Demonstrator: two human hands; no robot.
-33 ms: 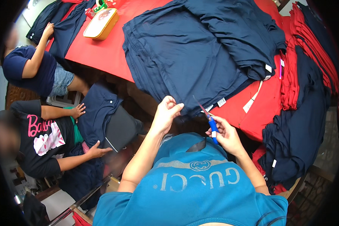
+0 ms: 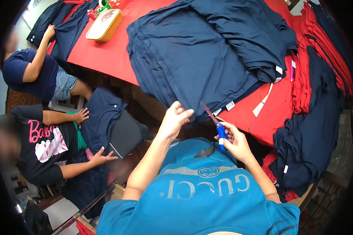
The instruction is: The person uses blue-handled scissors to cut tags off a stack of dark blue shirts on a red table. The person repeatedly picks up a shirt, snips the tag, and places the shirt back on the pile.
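Note:
My left hand (image 2: 175,122) is closed in a pinch at the near edge of a dark navy garment (image 2: 184,66), which lies spread over the table. In my right hand (image 2: 236,141) is a pair of scissors (image 2: 221,135) with blue handles, held by the grips. Its narrow blades point up and away, over the cloth's near edge, a short way right of my left fingertips. Whether the blades touch the cloth I cannot tell. A small white label (image 2: 230,105) shows on the garment's edge just beyond the scissors.
A red-covered table (image 2: 102,58) carries a yellow-and-white box (image 2: 104,25). Piles of red clothes (image 2: 302,74) and navy clothes (image 2: 306,145) hang at the right. One person (image 2: 47,145) sits at the left with navy cloth on the lap; another person (image 2: 33,74) stands beyond, handling cloth.
My left hand has shifted very slightly to the right and nearer to me. The scissors have dipped slightly. The seated person's lower hand has its fingers spread a little more.

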